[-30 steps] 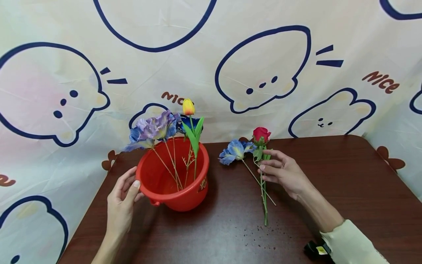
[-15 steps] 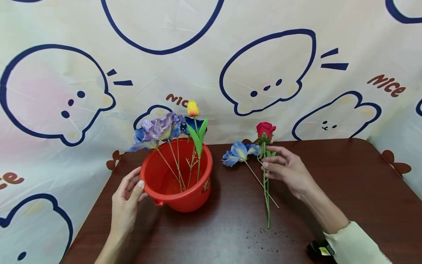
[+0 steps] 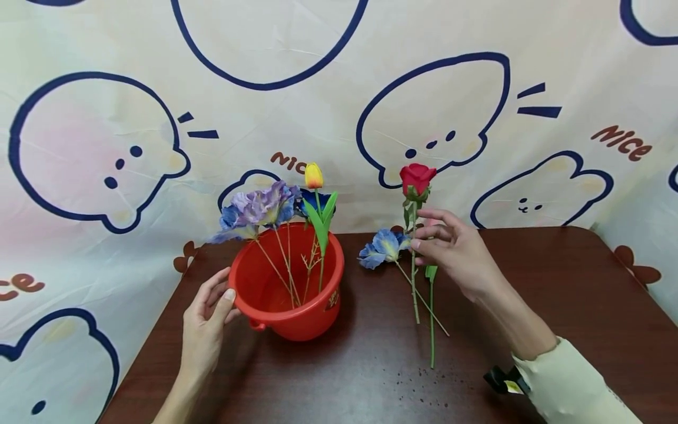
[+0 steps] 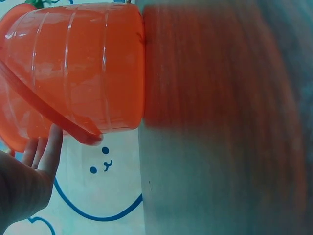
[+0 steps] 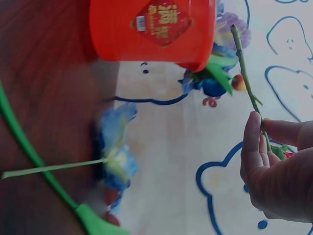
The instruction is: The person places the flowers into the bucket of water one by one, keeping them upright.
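My right hand (image 3: 461,253) pinches the stem of a red artificial rose (image 3: 417,179), held upright above the table. In the right wrist view its green stem (image 5: 247,78) rises out between thumb and fingers. Beneath lie a blue artificial flower (image 3: 385,246) and a green-stemmed flower (image 3: 432,318) with a pink bloom partly hidden by the hand. My left hand (image 3: 206,321) holds the near-left side of a red bucket (image 3: 312,324), thumb at the rim and fingers along the outside. In the bucket stand purple-blue flowers (image 3: 265,203), a yellow tulip (image 3: 314,176) and a dark blue flower (image 3: 312,200).
The bucket's red handle (image 4: 49,110) hangs down along its outside. Dark crumbs (image 3: 424,386) are scattered on the brown table (image 3: 344,383). A black strap device (image 3: 505,380) is at the right wrist. A cartoon-printed cloth (image 3: 296,118) hangs behind the table.
My right hand has lifted the red rose up and slightly left, away from the pink green-stemmed flower, which stays on the table. The left hand stays at the bucket; the head view shifted slightly.
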The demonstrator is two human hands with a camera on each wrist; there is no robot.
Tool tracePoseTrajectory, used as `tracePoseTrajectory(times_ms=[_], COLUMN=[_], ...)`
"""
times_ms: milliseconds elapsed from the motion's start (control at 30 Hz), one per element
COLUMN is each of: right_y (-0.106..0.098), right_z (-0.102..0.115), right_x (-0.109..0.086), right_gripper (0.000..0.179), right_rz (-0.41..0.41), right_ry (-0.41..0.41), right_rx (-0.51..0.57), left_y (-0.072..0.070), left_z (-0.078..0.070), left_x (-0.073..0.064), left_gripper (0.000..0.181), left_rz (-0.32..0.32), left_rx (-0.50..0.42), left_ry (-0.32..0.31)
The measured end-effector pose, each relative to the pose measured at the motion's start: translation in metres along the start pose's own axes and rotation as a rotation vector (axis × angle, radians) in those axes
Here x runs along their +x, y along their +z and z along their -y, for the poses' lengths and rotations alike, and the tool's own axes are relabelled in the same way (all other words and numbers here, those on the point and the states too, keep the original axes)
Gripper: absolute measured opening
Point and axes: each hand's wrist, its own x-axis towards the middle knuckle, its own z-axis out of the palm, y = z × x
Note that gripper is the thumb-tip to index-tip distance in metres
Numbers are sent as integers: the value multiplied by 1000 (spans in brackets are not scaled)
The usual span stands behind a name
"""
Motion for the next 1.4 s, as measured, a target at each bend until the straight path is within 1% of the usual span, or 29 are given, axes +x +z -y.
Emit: tracePoseTrajectory(times_ms=[167,333,633,733,867,1067,1200,1400], right_y=[13,26,49,57,70,90,101,115], right_z=[17,31,52,60,68,72,70,64], right_x=[0,3,16,21,27,39,46,58], right_gripper=[64,64,61,61,61,59,56,53], right_rz=[20,39,72,73,78,94,97,92], right_ry=[-25,-44,-94,-110,-136,-175,-198,-213], right_rx=[-20,-36,-95,-97,-68,-21,10,4], left_y=[0,0,1,1,1,-1,-1,0], left_z=[0,0,-2,-1,-1,0,0,1], left_x=[0,-1,-1,0,0,1,0,-1], left_gripper=[48,47,49,50,51,49,48,47], left_rz=[-6,6,5,7,16,16,11,12], left_rx=[2,-6,14,17,0,-6,-6,-36], left_ry=[-7,-4,-19,-27,-19,-15,-11,34])
